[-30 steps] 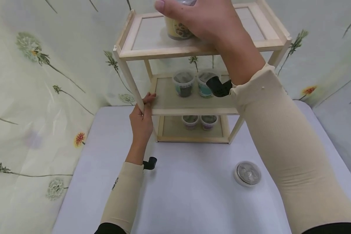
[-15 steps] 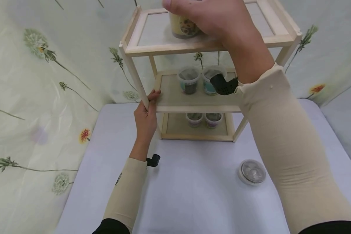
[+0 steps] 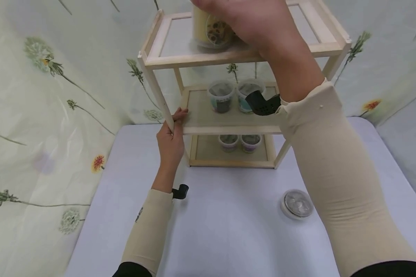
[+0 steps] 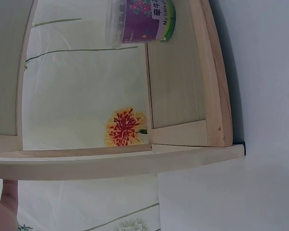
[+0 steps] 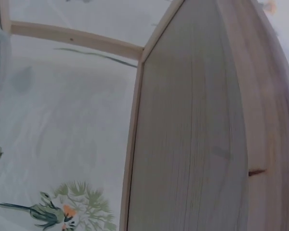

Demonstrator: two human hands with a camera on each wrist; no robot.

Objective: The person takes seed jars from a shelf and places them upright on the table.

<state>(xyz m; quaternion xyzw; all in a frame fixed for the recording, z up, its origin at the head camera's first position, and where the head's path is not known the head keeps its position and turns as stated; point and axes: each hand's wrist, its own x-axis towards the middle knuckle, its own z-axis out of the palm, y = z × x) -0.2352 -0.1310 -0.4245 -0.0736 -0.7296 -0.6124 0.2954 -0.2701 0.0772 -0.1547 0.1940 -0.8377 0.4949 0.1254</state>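
Observation:
A tub with a yellow label (image 3: 202,29) is at the top tier of a light wooden rack (image 3: 201,61). My right hand (image 3: 254,27) holds it from above; its upper part and most of my fingers are out of frame or hidden. Whether the tub's base touches the board is unclear. Lower down, my left hand (image 3: 171,140) grips the rack's front left post (image 3: 156,88) beside the middle tier. In the left wrist view, part of the left hand (image 4: 4,207) shows at that post, with a purple-labelled tub (image 4: 143,21) farther in. The right wrist view shows only rack boards and the backdrop.
Two tubs stand on the middle tier, a left one (image 3: 222,98) and a right one (image 3: 247,89). Two smaller-looking tubs, one (image 3: 228,143) beside another (image 3: 251,143), stand on the bottom tier. A clear-lidded round container (image 3: 297,204) sits on the white table (image 3: 228,231), near my right sleeve.
The yellow-labelled tub looks larger and sits slightly farther left against the top tier, moving with my right hand. My left hand stays on the post. The head view shifts slightly.

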